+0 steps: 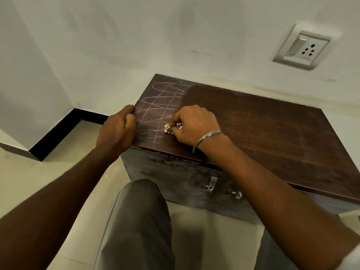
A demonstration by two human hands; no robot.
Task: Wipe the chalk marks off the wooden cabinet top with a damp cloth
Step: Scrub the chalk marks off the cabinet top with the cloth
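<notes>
My bent knee in grey trousers is closest to me, and just past it is the dark cabinet front with its metal latch. On the cabinet top, near its front edge, my right hand, a steel bangle at the wrist, has its fingers curled tight round a small bunched cloth, pressing it to the wood; only a speckled corner of the cloth shows past my knuckles. My left hand grips the top's left edge, fingers hooked over it, holding nothing else. The chalk marks fill the strip between my two hands and run on behind them: looping scribbles crossed by straight lines, in a band whose long axis goes from the front edge to the back wall. The cloth sits at the near right of that band, so what is left lies to its left and away from me. The wood to the right looks clean. I judge the next strokes go forward and leftward. A wall socket sits beyond.
</notes>
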